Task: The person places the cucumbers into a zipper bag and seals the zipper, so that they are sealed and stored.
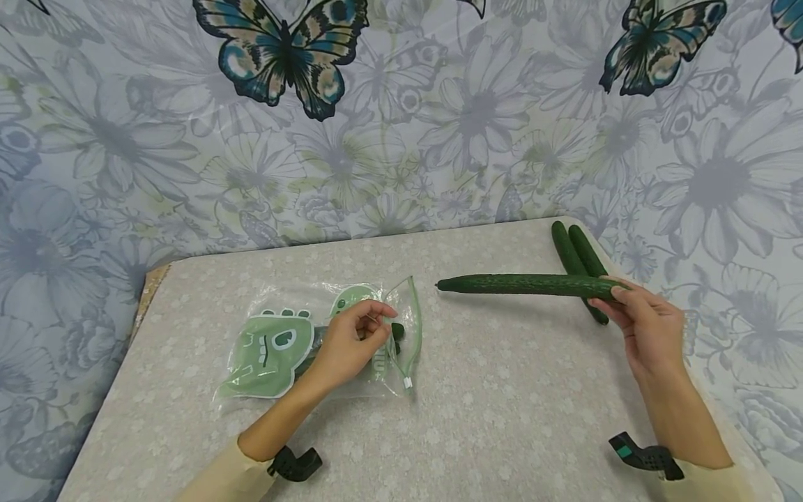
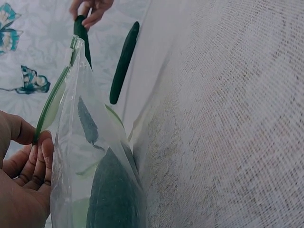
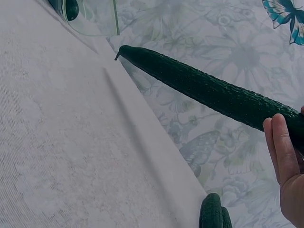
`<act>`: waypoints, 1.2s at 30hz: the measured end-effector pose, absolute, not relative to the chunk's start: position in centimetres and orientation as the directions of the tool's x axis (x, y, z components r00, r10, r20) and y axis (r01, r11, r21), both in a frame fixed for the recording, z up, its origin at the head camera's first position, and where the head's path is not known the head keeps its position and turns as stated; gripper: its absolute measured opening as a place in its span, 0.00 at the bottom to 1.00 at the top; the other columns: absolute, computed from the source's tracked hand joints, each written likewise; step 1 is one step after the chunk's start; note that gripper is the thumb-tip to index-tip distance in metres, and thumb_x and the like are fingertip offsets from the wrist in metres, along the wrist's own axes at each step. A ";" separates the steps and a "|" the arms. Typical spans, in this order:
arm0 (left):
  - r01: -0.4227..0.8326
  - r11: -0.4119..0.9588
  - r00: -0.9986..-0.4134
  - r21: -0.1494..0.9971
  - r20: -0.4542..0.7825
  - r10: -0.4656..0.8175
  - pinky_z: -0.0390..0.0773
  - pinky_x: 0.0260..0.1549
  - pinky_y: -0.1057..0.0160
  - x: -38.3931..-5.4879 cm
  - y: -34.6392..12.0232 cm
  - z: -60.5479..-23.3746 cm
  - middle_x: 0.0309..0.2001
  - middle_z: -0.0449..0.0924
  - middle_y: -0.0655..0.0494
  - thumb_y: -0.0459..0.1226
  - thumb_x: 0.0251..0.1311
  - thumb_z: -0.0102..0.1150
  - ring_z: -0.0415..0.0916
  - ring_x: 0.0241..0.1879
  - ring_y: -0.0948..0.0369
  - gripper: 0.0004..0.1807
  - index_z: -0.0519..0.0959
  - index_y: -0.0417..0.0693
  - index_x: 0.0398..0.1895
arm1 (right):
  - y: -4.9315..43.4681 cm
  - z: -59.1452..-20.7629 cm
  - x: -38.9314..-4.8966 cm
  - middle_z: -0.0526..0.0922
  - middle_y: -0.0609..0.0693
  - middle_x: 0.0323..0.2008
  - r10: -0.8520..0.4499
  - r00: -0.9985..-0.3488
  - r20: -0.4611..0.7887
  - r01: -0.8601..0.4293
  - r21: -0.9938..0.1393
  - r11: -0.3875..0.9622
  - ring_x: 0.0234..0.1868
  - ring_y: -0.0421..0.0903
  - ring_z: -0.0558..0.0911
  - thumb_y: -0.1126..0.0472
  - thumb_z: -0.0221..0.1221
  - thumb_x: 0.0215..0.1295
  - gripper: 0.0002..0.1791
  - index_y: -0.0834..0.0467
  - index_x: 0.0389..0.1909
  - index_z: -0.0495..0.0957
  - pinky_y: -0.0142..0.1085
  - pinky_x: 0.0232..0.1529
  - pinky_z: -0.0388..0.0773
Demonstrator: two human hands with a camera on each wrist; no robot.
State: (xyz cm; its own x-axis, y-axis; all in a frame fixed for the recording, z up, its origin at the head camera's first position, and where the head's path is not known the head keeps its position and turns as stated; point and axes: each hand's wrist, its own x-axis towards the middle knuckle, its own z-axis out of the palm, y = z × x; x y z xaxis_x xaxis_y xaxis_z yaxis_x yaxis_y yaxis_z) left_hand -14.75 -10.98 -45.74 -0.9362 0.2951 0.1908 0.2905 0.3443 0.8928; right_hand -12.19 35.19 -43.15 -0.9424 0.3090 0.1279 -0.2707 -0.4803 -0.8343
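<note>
My left hand [image 1: 351, 341] pinches the green zip edge of a clear zip bag [image 1: 270, 359] lying on the table, and the bag's mouth gapes to the right. Green cartoon prints cover part of the bag. Inside, a dark green cucumber [image 2: 114, 194] shows through the plastic, partly hidden by the prints and my hand. With fingers and thumb, my right hand [image 1: 649, 324] grips another long cucumber [image 1: 514, 284] by its right end. That one is held level above the table, its thin tip pointing left at the bag's mouth, a short gap away.
Two more cucumbers [image 1: 564, 247] lie side by side near the table's back right edge, partly behind the held one. A pale patterned cloth covers the table [image 1: 502, 404]. Behind it hangs a curtain [image 1: 389, 153] with flowers and butterflies.
</note>
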 end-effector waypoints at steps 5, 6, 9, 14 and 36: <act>0.289 0.342 -0.937 0.894 0.190 0.294 0.79 0.32 0.69 -14.7 -11.0 -45.7 0.41 0.81 0.53 0.33 0.72 0.63 0.78 0.34 0.59 0.11 0.85 0.58 0.51 | 34.6 -43.1 -12.3 0.93 0.57 0.47 0.279 -0.949 0.150 -0.271 -0.840 -0.470 0.40 0.51 0.95 0.80 0.56 0.73 0.12 0.75 0.42 0.89 0.39 0.44 0.89; 0.289 0.342 -0.937 0.894 0.190 0.295 0.79 0.32 0.69 -14.7 -11.0 -45.7 0.41 0.81 0.53 0.33 0.72 0.63 0.77 0.34 0.59 0.11 0.85 0.58 0.51 | 34.5 -43.1 -12.3 0.93 0.57 0.47 0.272 -0.950 0.153 -0.270 -0.840 -0.470 0.40 0.51 0.95 0.80 0.56 0.73 0.12 0.75 0.41 0.89 0.39 0.44 0.89; 0.289 0.339 -0.936 0.895 0.190 0.297 0.79 0.32 0.69 -14.7 -11.0 -45.8 0.41 0.81 0.53 0.33 0.72 0.63 0.78 0.34 0.59 0.11 0.85 0.58 0.51 | 34.3 -43.1 -12.3 0.93 0.58 0.47 0.254 -0.953 0.165 -0.270 -0.841 -0.469 0.41 0.50 0.95 0.80 0.55 0.74 0.13 0.74 0.43 0.89 0.39 0.45 0.89; 0.290 0.338 -0.935 0.896 0.190 0.298 0.79 0.32 0.69 -14.7 -11.0 -45.8 0.41 0.81 0.53 0.33 0.72 0.62 0.78 0.34 0.59 0.11 0.85 0.57 0.51 | 33.9 -42.8 -12.2 0.93 0.58 0.48 0.223 -0.957 0.186 -0.274 -0.835 -0.477 0.41 0.51 0.95 0.80 0.53 0.75 0.14 0.74 0.49 0.88 0.38 0.45 0.89; 0.287 0.339 -0.937 0.896 0.189 0.293 0.79 0.33 0.70 -14.7 -11.0 -45.9 0.42 0.81 0.53 0.32 0.72 0.62 0.78 0.35 0.59 0.11 0.85 0.49 0.53 | 30.8 -42.9 -13.1 0.93 0.57 0.48 0.118 -0.972 0.202 -0.234 -0.861 -0.452 0.40 0.50 0.95 0.78 0.54 0.76 0.14 0.72 0.47 0.89 0.38 0.45 0.89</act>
